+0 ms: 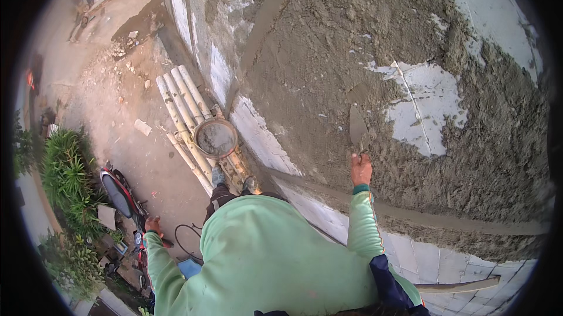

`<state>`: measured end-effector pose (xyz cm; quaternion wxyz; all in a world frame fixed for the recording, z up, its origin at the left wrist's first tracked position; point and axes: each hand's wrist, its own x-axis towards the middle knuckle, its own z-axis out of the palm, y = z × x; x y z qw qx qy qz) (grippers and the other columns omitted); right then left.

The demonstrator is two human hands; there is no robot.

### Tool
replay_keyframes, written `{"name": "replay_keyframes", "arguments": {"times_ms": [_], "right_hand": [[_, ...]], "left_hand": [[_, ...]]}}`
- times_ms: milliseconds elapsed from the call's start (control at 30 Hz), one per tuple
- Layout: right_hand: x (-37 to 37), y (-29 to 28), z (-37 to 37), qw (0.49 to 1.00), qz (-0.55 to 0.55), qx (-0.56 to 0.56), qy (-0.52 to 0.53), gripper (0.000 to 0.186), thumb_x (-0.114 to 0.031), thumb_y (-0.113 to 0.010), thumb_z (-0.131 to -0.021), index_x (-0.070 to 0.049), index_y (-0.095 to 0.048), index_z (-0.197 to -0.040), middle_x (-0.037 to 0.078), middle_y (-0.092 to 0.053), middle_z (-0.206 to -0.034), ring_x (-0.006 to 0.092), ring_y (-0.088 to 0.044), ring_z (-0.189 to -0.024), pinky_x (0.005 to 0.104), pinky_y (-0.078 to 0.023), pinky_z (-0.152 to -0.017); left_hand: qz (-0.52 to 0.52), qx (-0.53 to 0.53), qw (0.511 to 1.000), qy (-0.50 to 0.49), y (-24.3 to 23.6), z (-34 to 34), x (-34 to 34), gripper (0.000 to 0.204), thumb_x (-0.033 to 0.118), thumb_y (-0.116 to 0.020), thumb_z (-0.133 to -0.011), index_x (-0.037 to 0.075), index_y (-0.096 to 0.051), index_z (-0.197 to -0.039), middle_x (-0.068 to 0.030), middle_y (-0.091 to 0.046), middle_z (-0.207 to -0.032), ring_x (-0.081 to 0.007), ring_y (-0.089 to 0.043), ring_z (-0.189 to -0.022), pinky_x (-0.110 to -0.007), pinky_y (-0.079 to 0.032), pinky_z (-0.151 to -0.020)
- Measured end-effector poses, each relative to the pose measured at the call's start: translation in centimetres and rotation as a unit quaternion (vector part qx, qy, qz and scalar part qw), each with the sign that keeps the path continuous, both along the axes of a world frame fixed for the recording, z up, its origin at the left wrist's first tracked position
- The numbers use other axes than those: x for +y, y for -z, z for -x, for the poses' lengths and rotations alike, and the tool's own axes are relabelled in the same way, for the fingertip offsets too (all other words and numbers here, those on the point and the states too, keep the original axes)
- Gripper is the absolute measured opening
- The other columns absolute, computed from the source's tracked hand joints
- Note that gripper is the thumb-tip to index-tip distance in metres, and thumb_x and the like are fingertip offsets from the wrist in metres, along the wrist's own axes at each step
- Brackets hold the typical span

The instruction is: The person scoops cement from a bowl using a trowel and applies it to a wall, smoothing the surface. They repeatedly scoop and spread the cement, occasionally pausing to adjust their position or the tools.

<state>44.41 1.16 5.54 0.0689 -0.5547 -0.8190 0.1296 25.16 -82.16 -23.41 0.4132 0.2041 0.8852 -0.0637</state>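
Note:
My right hand (361, 170) is closed round the handle of a trowel (358, 126), its pointed blade lying against the wall. Wet grey mortar (311, 99) coats much of that wall in a rough layer. Right of the blade, a patch of bare white block (425, 108) shows through, with a joint line running down it. Out to the left and low, my left hand (153, 225) hangs with its fingers loosely apart and seems to hold nothing. By my feet a round tub (216, 138) of grey mortar rests on the bamboo poles.
I stand on a platform of bamboo poles (185, 102) raised over the ground. Below on the left are a parked motorbike (120, 193) and green plants (70, 166). Rubble (126, 52) lies farther off. A wooden strip (460, 286) is at the lower right wall.

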Motion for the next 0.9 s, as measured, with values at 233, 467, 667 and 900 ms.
{"name": "replay_keyframes", "arguments": {"times_ms": [233,467,667,900], "right_hand": [[-1.7,-5.3,4.4,0.951,0.249,0.171,-0.069,0.026,-0.032,-0.061,-0.099,-0.005,-0.060,-0.098,0.002,-0.056,-0.072,0.0093,-0.053,-0.059,0.0268,-0.045,-0.053],[3.5,-11.0,9.8,0.947,0.277,0.157,-0.053,0.027,-0.033,-0.057,-0.101,-0.007,-0.061,-0.093,-0.002,-0.054,-0.071,0.0077,-0.048,-0.055,0.0250,-0.039,-0.048],[3.7,-19.6,5.4,0.938,0.250,0.234,-0.057,0.028,-0.034,-0.057,-0.103,-0.009,-0.062,-0.092,-0.004,-0.054,-0.071,0.0053,-0.046,-0.054,0.0216,-0.038,-0.048],[2.2,-28.2,0.3,0.993,-0.053,0.044,-0.097,0.029,-0.034,-0.061,-0.100,-0.005,-0.063,-0.099,0.003,-0.061,-0.072,0.0118,-0.055,-0.058,0.0288,-0.044,-0.053]], "left_hand": [[-0.115,-0.095,0.877,-0.457,-0.2,1.7,-1.6,0.060,0.018,-0.078,-0.076,0.018,-0.063,-0.133,-0.0154,-0.064,-0.124,-0.0360,-0.061,-0.115,-0.042,-0.051,-0.099],[-0.289,-0.077,0.774,-0.558,-5.6,13.3,15.6,0.073,0.018,-0.070,-0.086,0.000,-0.039,-0.149,-0.0255,-0.047,-0.147,-0.0358,-0.046,-0.137,-0.042,-0.041,-0.110],[-0.394,-0.026,0.815,-0.425,-7.6,13.4,19.8,0.076,0.016,-0.071,-0.084,-0.008,-0.036,-0.148,-0.0267,-0.045,-0.149,-0.0369,-0.042,-0.141,-0.043,-0.038,-0.113],[-0.190,-0.169,0.750,-0.610,-2.2,7.0,13.1,0.054,0.017,-0.064,-0.089,0.008,-0.049,-0.141,-0.0135,-0.055,-0.138,-0.0293,-0.061,-0.111,-0.043,-0.055,-0.087]]}}
